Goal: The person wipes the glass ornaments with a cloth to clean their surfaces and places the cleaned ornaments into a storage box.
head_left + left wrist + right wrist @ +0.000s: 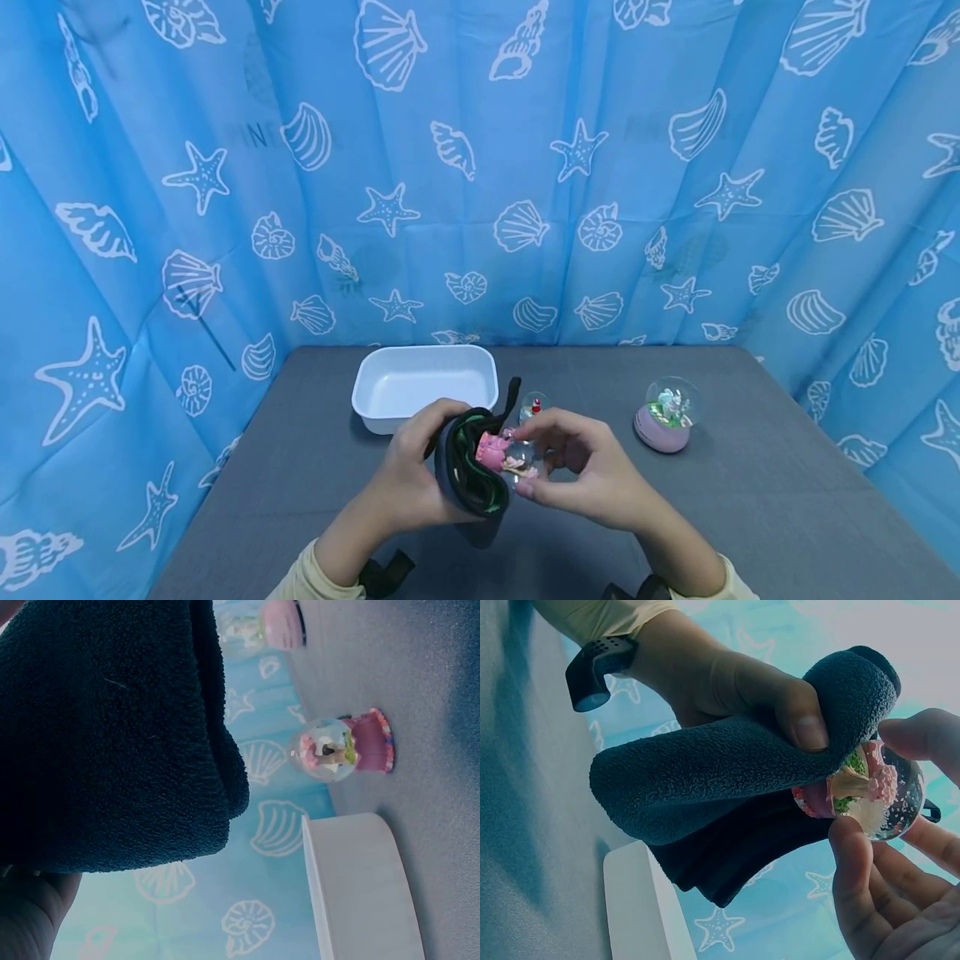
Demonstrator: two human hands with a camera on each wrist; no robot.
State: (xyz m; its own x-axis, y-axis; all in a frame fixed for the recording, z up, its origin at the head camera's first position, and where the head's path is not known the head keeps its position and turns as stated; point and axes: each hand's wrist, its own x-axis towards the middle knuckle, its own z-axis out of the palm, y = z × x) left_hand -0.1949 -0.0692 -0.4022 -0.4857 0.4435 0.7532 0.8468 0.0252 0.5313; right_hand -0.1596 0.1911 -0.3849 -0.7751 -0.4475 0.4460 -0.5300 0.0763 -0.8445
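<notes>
My left hand (pixel 420 467) grips a dark, fuzzy folded cloth (pixel 705 769), its fingers and thumb wrapped round the outside. Green shows inside the folds, and a black strap end sticks up from it. My right hand (pixel 585 462) pinches a small snow globe (pixel 874 787) by its clear dome, between thumb and fingers. The globe lies tilted on its side, with its pink base pointing into the cloth's opening and partly hidden by the fold. In the left wrist view the cloth (pixel 112 742) covers much of the picture, hiding the held globe.
A white plastic tub (pixel 425 383) stands at the back left of the grey table (pixel 300 500). Just beyond my hands is another small snow globe (pixel 534 406). Farther right stands a bigger one (pixel 666 417) with a pinkish base. A blue shell-print curtain (pixel 480 167) hangs behind.
</notes>
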